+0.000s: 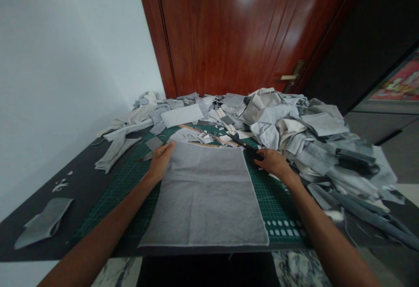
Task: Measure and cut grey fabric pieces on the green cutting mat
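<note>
A grey square piece of cloth [209,195] with pale edges and faint fold lines lies over the green cutting mat [275,204]. At its far left corner my left hand [161,159] is closed, pinching the fabric. My right hand [270,161] is wrapped round the black handles of a pair of scissors [250,148], just beyond the cloth's far right corner. The blades point left and away, near that corner; whether they touch the cloth I cannot tell. Small grey and white scraps [204,137] lie just behind the cloth's far edge.
Heaped cloth pieces [271,117] line the back and right of the dark table [98,191]. A dark object [356,161] rests on the right heap. A folded grey cloth [46,221] lies at the left front. Behind stand a wooden door [229,34] and a white wall [81,60].
</note>
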A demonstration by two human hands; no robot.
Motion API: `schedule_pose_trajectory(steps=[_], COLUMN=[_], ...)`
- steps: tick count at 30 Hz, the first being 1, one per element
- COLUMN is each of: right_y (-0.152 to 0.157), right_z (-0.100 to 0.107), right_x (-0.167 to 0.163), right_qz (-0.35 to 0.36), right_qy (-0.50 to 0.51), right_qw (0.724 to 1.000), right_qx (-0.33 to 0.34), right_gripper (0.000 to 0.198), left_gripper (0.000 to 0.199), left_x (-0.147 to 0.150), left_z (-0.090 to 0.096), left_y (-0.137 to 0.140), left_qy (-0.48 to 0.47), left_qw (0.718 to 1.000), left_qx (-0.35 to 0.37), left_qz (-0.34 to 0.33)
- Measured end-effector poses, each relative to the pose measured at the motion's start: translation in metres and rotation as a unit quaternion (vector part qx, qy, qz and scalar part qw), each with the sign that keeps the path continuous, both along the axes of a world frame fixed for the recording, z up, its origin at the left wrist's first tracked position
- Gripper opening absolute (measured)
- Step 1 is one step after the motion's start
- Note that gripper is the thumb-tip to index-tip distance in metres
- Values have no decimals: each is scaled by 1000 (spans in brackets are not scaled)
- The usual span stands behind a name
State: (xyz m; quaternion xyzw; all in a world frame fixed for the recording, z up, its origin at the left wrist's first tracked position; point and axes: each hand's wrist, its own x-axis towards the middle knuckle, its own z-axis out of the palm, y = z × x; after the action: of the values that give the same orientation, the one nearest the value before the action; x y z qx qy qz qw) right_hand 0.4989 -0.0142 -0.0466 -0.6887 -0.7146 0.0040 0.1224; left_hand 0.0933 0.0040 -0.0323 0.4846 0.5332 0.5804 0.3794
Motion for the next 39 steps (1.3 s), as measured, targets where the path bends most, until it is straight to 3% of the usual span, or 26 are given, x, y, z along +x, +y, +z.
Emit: schedule_pose_trajectory(steps=[5,9,12,14,18,19,21,23,25,28,31,33,39], right_y=[0,2,-1,-7,-21,-24,-29,-30,-30,-31,-36,-38,-35], right_z=[0,5,15,24,38,39,38,32,26,20,17,15,5], right_x=[8,20,21,11,-31,-44,-68,-87,-99,-102,-93,-89,-88], right_qz=[-23,-80,-78,-27,107,138,207,262,292,287,243,228,183], right_qy=[33,103,234,379,647,664,655,617,563,431,283,248,289], right_qw=[999,988,960,920,754,730,714,720,749,846,926,940,939], right_qx=[4,83,133,94,-43,-84,-135,-180,-194,-126,-60,-53,-30], right_gripper=[28,34,31,36,53,56,62,63,61,49,38,34,30], left_gripper=[46,42,39,35,35,36,38,40,41,41,42,42,38], left_x=[38,62,75,84,98,100,101,99,97,94,93,93,92], left_z=[-3,-13,-19,-21,-28,-30,-33,-35,-35,-35,-33,-31,-18], left_y=[-18,-22,-17,-14,-11,-11,-11,-11,-11,-12,-13,-14,-19], left_qy=[-176,-168,-149,-143,-136,-136,-135,-119,-91,-52,-29,-22,-78], left_qw=[982,983,988,989,987,986,985,987,992,996,995,994,972], left_qx=[-72,-51,-19,5,31,33,39,52,63,63,54,46,34], left_qz=[-12,-44,-30,-35,-76,-86,-100,-91,-55,-31,-72,-97,-221])
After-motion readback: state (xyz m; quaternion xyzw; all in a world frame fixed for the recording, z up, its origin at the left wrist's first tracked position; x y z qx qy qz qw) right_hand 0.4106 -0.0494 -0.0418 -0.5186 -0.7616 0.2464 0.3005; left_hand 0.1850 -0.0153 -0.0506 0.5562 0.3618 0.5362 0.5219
